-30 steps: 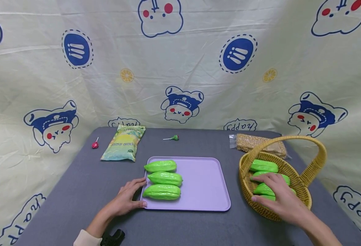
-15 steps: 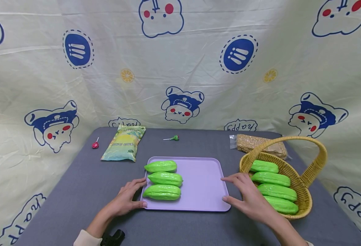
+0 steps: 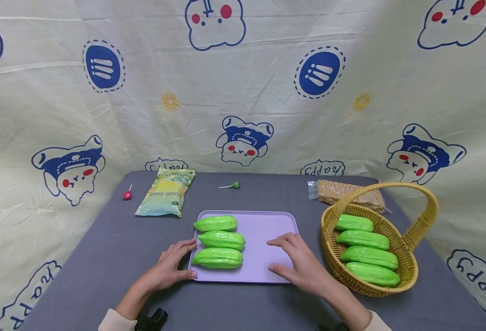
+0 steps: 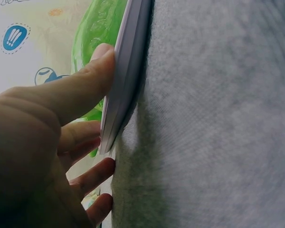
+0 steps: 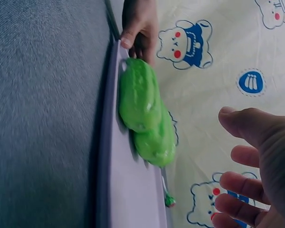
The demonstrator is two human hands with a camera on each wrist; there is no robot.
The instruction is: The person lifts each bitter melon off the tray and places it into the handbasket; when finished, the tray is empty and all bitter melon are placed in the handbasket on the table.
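Three green ridged, gourd-like vegetables [image 3: 217, 258] lie in a column on the left part of a lilac tray [image 3: 263, 271]. My left hand [image 3: 169, 266] rests at the tray's left edge, with thumb and fingertips touching its rim; the left wrist view shows the thumb [image 4: 97, 71] against the side. Over the right part of the tray, my right hand [image 3: 302, 264] hovers with fingers spread and nothing in them. Inside a woven basket [image 3: 329, 257] to the right, several more green vegetables [image 3: 371, 256] are stacked in a row.
The basket's tall handle [image 3: 426, 220] arches above its opening. Behind it lies a clear bag of tan grains [image 3: 338, 191]. A yellow-green packet [image 3: 166, 193], a red lollipop [image 3: 127, 195] and a green lollipop [image 3: 235, 185] are at the back. A printed curtain [image 3: 267, 92] hangs behind the table.
My right hand has come out of the basket and moved left over the tray, carrying nothing. The left hand, the tray and its three vegetables stay where they were.
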